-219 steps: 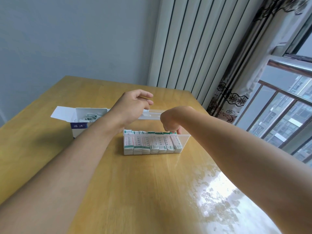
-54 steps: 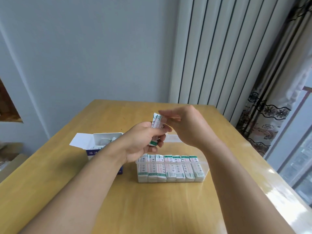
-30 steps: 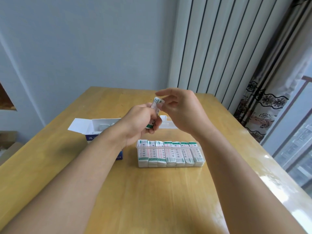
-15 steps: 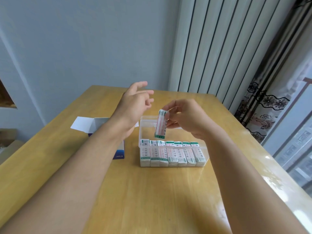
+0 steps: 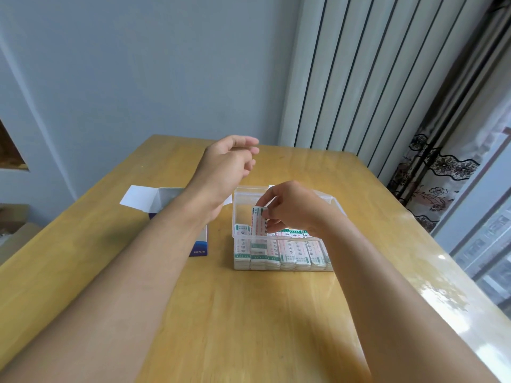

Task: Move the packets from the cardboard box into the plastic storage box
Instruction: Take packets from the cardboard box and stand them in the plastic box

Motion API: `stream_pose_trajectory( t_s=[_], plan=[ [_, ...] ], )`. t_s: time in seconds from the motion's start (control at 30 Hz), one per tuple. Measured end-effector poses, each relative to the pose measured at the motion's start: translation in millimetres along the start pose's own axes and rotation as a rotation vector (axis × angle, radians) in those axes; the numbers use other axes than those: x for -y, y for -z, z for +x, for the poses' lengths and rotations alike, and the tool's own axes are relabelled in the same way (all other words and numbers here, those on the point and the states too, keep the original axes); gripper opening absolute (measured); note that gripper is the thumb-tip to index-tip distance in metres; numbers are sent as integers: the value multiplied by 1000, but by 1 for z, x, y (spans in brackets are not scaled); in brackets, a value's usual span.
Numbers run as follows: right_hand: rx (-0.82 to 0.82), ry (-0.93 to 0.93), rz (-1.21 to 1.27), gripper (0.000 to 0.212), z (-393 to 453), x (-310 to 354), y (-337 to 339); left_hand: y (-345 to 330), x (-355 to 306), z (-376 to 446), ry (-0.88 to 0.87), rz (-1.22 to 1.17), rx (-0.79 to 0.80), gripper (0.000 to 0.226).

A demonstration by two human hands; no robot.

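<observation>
On the table, head view:
Table (image 5: 249, 313): yellow wood, shiny on the right side.
Plastic box (image 5: 282, 265): see-through, sits near the middle of the table with its top open.
Packets in the box (image 5: 293, 251): white with green ends, packed side by side in a row along the near wall of the plastic box.
Held packet (image 5: 258, 222): stands upright over the left part of the row, with its low end down among the other packets.
Right hand (image 5: 293, 208): over the plastic box, fingers and thumb pinching the top of the held packet.
Left hand (image 5: 229, 164): up in the air above the cardboard box, fingers loose and a bit bent, holding nothing.
Cardboard box (image 5: 166, 197): white and blue, just to the left of the plastic box, with a white flap sticking out to the left. The left arm hides most of it, so I cannot tell what is inside.
Radiator (image 5: 373, 78): white with tall ribs, on the wall behind the table.
Curtain (image 5: 442, 175): patterned, hangs at the right by the window.
</observation>
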State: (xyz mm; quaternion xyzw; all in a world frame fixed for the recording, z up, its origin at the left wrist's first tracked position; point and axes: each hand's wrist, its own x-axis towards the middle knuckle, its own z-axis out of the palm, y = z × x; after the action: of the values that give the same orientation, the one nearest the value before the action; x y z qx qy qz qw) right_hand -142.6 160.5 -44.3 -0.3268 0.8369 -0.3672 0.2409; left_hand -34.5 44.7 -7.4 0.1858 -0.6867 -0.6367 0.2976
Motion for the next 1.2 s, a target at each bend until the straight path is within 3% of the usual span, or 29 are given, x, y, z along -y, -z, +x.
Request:
stream_pose_trajectory(
  t_s=[0.47, 1.2],
  plan=[
    [29, 20, -376, 20, -5, 7, -3, 1, 0, 0, -5, 21, 8, 39],
    [78, 11, -478, 32, 2, 5, -6, 1, 2, 1, -15, 41, 20, 40]
  ],
)
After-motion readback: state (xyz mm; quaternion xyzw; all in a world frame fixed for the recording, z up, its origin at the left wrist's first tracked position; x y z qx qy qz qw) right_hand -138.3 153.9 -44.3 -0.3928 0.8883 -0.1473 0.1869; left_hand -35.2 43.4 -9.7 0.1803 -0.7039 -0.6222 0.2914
